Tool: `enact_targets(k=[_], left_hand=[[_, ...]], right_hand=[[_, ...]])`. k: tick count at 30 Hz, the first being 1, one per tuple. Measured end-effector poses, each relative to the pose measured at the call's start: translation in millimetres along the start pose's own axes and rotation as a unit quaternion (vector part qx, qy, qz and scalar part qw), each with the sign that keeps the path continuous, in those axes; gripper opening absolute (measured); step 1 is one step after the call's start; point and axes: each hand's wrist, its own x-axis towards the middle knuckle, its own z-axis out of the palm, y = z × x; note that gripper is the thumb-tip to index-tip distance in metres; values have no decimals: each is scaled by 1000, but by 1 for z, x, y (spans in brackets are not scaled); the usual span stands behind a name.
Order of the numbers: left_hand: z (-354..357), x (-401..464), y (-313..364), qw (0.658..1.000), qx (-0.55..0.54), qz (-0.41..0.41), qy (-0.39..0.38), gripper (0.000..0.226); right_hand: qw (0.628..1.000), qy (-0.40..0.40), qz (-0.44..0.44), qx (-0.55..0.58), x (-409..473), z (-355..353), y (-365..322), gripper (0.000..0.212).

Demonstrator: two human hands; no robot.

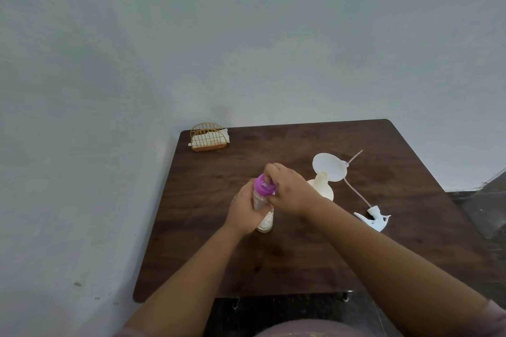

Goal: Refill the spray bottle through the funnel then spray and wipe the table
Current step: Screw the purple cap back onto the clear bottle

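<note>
Matt dark wood-grain table [383,161]; gold wire napkin holder [208,136]; white plastic funnel [328,167]; clear bottle [265,220].

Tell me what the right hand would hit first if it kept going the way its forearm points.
The purple cap that the right hand already grips; past it, likely bare table, though depth is unclear.
</note>
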Motion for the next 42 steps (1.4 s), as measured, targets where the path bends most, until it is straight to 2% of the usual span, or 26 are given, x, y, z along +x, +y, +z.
enact_targets(k=[2,5,8,15,19,21,24,27,28,30,31,33,34,36,37,39,42], left_hand=[[0,1,1,1000,0,-2,-12,47],[5,1,-1,1000,0,3,-16,50],[10,1,-4,1000,15,6,-19,50],[7,4,-10,1000,2,1,-31,49],[6,6,-10,998,2,-11,-62,52],[6,5,-9,998,4,-3,-63,56],[5,2,-7,998,-6,-5,-67,47],[4,2,-8,999,-5,-21,-43,46],[3,2,-7,999,-7,-20,-43,50],[3,3,-5,999,-2,-16,-47,50],[3,3,-4,999,-1,-20,-47,48],[3,3,-2,999,1,-19,-46,44],[2,4,-3,999,2,-11,-50,43],[3,4,-3,998,2,-8,-59,45],[2,4,-2,998,0,-8,-60,47],[2,6,-8,998,-7,-8,-54,49],[-1,10,-8,997,26,-18,-64,34]], right_hand=[[999,-40,7,-23,4,-4,-5,50],[987,-111,-6,-119,11,-14,-14,51],[978,-128,1,-163,17,-16,-22,49],[982,-78,92,-148,24,-6,-34,29],[983,-23,149,-100,19,-1,-34,26],[983,-6,163,-80,16,0,-31,35],[976,-63,180,-107,8,-3,-27,59],[962,-107,240,-69,0,-16,-23,54],[961,-112,237,-86,0,-21,-22,50],[973,-97,168,-122,6,-28,-16,31],[982,-105,111,-108,8,-29,-15,31],[985,-148,24,-82,9,-24,-18,51],[984,-154,20,-92,8,-20,-21,52],[983,-110,41,-141,10,-10,-29,40],[982,-95,76,-147,12,-7,-32,36],[967,-126,163,-148,14,-5,-36,35],[969,-124,144,-155,5,-6,-40,48]])
